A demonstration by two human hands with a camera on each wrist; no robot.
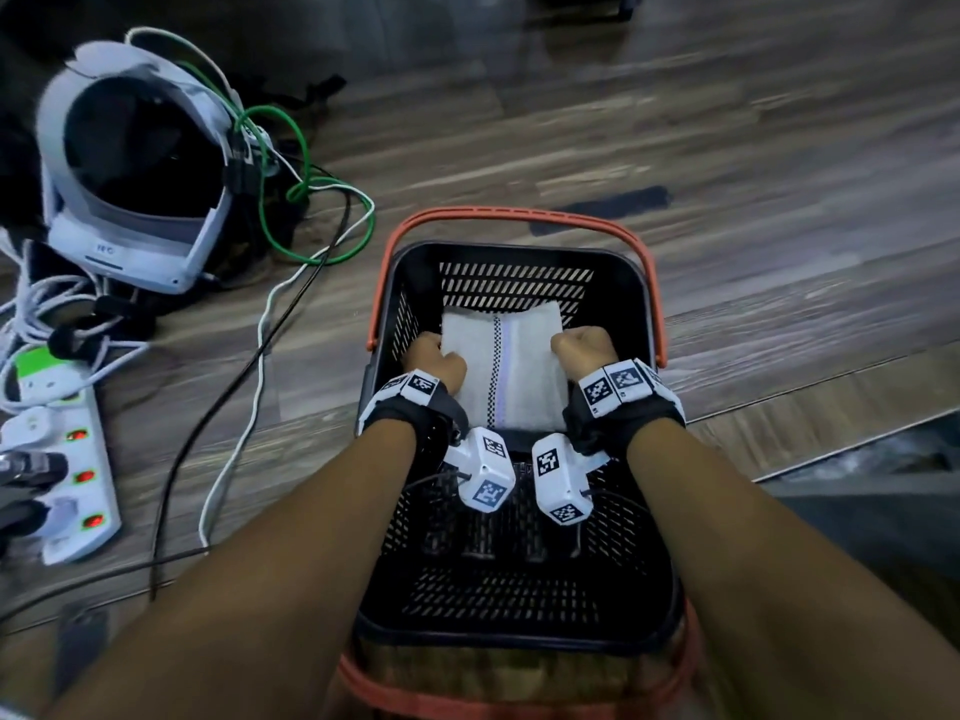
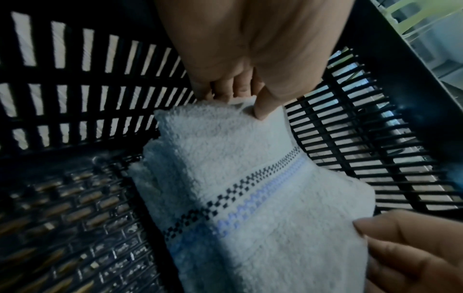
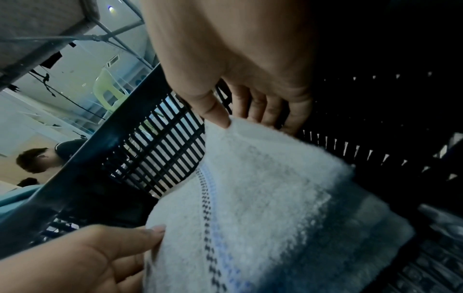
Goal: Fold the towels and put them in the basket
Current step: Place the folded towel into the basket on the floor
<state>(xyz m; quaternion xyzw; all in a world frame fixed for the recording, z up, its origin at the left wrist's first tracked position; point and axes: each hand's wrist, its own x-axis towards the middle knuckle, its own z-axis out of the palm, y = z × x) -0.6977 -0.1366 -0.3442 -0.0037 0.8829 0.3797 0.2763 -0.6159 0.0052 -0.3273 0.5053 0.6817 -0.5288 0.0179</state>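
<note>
A folded white towel [image 1: 506, 366] with a dark checkered and pale blue stripe hangs inside the black basket [image 1: 519, 249], above its slatted floor. My left hand [image 1: 434, 362] grips the towel's left edge. In the left wrist view the left hand [image 2: 243, 101] has its thumb on top of the towel [image 2: 250, 198] and its fingers behind. My right hand [image 1: 584, 349] grips the right edge. The right wrist view shows the right hand [image 3: 246, 122] pinching the towel [image 3: 263, 198] the same way. I cannot tell whether the towel's lower end touches the floor of the basket.
The basket has orange handles [image 1: 519, 215] and stands on a wood-pattern floor. To its left lie a white headset [image 1: 130, 168], green and white cables [image 1: 291, 200] and a power strip [image 1: 67, 459]. Through the basket wall [image 3: 160, 154], a person [image 3: 37, 158] is seen far off.
</note>
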